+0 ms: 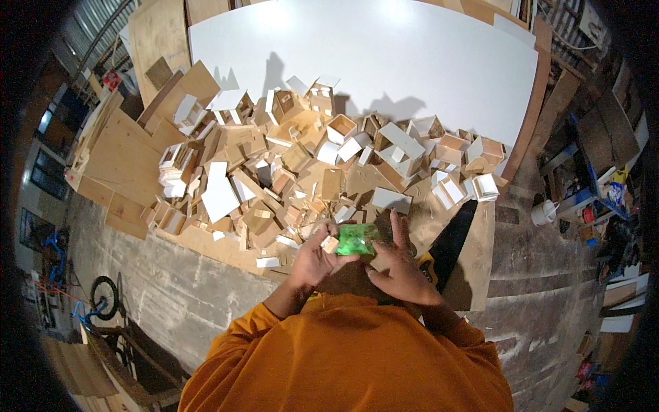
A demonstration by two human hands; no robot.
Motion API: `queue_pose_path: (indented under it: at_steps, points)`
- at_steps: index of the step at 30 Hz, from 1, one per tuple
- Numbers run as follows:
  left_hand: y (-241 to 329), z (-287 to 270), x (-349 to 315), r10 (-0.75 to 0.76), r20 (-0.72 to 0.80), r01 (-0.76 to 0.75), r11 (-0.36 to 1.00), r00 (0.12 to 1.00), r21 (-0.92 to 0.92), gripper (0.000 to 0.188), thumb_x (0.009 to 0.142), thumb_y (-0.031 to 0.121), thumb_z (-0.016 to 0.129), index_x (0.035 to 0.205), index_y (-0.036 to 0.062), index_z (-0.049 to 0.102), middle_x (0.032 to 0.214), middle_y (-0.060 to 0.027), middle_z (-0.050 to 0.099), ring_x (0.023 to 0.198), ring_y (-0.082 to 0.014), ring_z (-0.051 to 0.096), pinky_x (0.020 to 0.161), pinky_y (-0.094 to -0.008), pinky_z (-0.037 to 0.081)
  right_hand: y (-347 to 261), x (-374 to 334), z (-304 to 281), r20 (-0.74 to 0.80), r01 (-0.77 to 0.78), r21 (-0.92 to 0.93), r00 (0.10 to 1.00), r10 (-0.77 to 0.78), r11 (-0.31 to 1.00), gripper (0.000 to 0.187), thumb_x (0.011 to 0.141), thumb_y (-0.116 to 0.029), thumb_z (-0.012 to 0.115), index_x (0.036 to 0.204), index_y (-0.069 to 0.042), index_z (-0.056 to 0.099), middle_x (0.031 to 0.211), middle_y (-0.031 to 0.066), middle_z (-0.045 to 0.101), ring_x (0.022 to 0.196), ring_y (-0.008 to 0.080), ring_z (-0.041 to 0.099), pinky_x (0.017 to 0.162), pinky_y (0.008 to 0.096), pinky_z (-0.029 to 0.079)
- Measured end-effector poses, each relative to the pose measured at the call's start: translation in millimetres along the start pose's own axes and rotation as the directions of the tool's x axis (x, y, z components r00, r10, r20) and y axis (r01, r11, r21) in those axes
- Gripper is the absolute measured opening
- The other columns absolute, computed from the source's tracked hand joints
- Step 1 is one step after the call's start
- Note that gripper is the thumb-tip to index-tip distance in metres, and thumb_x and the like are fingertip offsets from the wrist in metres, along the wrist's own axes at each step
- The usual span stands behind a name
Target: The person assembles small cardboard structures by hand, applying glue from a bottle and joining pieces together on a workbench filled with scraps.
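My left hand is closed around a shiny green packet-like thing, held in front of my chest. A small pale wood block shows at the fingers of the same hand; whether it is gripped together with the green thing, I cannot tell. My right hand is just right of the green thing, its fingers spread and pointing away from me. One of its fingers reaches toward the green thing's right edge; contact is not clear. Beside the right hand lies a handsaw with a black blade and a yellow-and-black handle.
Many small wood and white-faced offcuts are heaped on a brown board before me. Behind them stands a large white panel. Plywood sheets lean at left. A bicycle stands lower left, a white bucket at right.
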State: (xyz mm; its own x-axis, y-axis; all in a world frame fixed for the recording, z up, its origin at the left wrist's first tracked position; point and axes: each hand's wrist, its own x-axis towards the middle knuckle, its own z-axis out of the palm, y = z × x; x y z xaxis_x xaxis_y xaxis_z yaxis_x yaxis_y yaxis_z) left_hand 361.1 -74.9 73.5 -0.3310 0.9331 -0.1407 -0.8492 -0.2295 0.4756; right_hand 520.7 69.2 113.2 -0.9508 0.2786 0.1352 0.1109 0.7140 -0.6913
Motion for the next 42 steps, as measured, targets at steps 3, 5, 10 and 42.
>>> queue_pose_path:
  at_steps: [3,5,10,42]
  points:
    - [7,-1,-3,0.015,-0.024,-0.016,0.998,1.0,-0.059,0.03,0.099,0.036,0.037,0.095,0.0089,0.05,0.125,-0.0152,0.051,0.115,-0.0329,0.052,0.093,-0.0502,0.048,29,-2,6,0.004,0.032,0.256,0.999,-0.035,0.966,0.062,0.075,-0.01,0.066,0.133,-0.008,0.043,0.152,0.0223,0.009,0.141,0.0358,0.009,0.109,0.0479,0.022]
    - [8,4,-5,0.004,-0.061,-0.011,0.993,0.998,-0.121,0.031,0.099,0.037,0.037,0.094,0.0092,0.05,0.127,-0.0157,0.05,0.117,-0.0343,0.051,0.092,-0.0504,0.048,23,-3,2,0.082,-0.175,0.655,0.984,0.161,0.735,0.061,0.076,-0.006,0.064,0.133,-0.008,0.043,0.153,0.0156,0.011,0.141,0.0301,0.013,0.108,0.0466,0.026]
    - [7,7,-9,0.045,-0.04,-0.049,0.992,0.998,-0.115,0.031,0.099,0.036,0.036,0.095,0.008,0.049,0.13,-0.0167,0.046,0.12,-0.0354,0.048,0.094,-0.0516,0.047,8,3,2,0.192,-0.282,0.874,0.948,0.252,0.396,0.06,0.075,-0.003,0.062,0.132,-0.006,0.044,0.148,0.0064,0.026,0.123,0.0193,0.039,0.099,0.0378,0.037]
    - [10,1,-25,0.268,0.396,-0.471,0.339,0.878,0.814,0.036,0.099,0.033,0.038,0.094,-0.0001,0.053,0.127,-0.0241,0.043,0.12,-0.0358,0.041,0.099,-0.0424,0.031,99,1,87,0.446,-0.178,0.535,0.89,-0.098,0.826,0.023,0.083,0.0,0.056,0.105,-0.008,0.058,0.091,0.0144,0.064,0.084,0.0287,0.062,0.077,0.0379,0.05]
